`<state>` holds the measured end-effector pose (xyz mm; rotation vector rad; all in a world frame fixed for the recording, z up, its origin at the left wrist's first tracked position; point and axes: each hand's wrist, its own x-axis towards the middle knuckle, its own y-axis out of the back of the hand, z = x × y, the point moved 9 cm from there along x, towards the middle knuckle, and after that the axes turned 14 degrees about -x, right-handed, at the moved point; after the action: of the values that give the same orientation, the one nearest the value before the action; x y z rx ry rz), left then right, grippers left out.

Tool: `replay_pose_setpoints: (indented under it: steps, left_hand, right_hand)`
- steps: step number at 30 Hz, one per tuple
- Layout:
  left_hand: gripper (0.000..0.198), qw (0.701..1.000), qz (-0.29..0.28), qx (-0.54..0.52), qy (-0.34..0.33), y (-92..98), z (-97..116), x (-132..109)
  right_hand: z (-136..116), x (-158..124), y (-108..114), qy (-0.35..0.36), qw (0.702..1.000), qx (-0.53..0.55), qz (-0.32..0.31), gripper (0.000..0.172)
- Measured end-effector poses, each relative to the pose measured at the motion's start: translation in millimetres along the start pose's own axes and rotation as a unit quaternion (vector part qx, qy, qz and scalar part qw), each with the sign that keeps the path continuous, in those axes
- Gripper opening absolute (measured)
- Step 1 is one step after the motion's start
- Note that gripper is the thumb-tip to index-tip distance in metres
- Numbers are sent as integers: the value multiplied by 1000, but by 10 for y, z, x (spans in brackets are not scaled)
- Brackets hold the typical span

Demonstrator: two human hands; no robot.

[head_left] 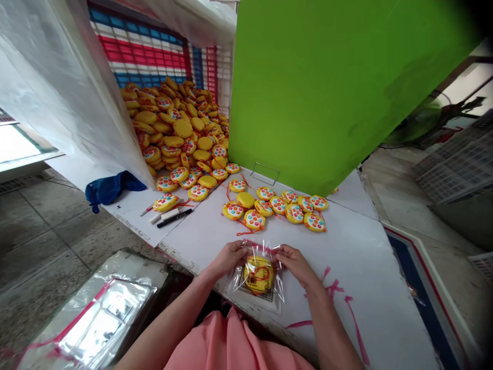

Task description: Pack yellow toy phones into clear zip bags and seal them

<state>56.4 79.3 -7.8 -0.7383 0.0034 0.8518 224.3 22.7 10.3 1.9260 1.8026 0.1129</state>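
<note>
A clear plastic bag (278, 298) lies at the table's front edge with a round yellow toy (252, 275) inside it. The toy's orange-red cord loop shows through the film, over dark print. My left hand (230, 257) pinches the bag's top left corner. At the top right corner, the fingers of my right hand (295, 262) are closed on the same bag. A pink strip runs along the bag's top edge between both hands. Just beyond lie several yellow toys (254, 219) with coloured dots and orange cords.
A large pile of yellow toys (181, 128) spills from a plastic-lined striped crate. A green board (308, 92) stands behind the table. Markers (173, 218) and a blue cloth (111, 190) lie left. Pink strips (333, 290) lie right; flat clear bags (111, 313) sit lower left.
</note>
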Motion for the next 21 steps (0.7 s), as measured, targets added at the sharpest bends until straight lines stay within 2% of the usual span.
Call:
replay_pose_setpoints:
  steps: [7,12,15,18,21]
  left_hand:
    - [45,999,-12,-26,15,-32,69,-66]
    - [16,1000,-11,3,10,-4,101,-95]
    - [13,1000,-16,-3,5,1,124,-97]
    - [21,1000,-16,-7,3,-5,129,-88]
    - [29,1000,21,21,-7,46,109,-62]
  right_hand:
    - [226,-68,100,-14,996,84,-4,45]
    - [291,-56,98,-24,993,115,-18,24]
    - [271,-70,104,-26,992,118,-23,17]
    - [223,-90,109,-32,990,133,-18,26]
    - [179,-88,103,-36,995,92,-1,40]
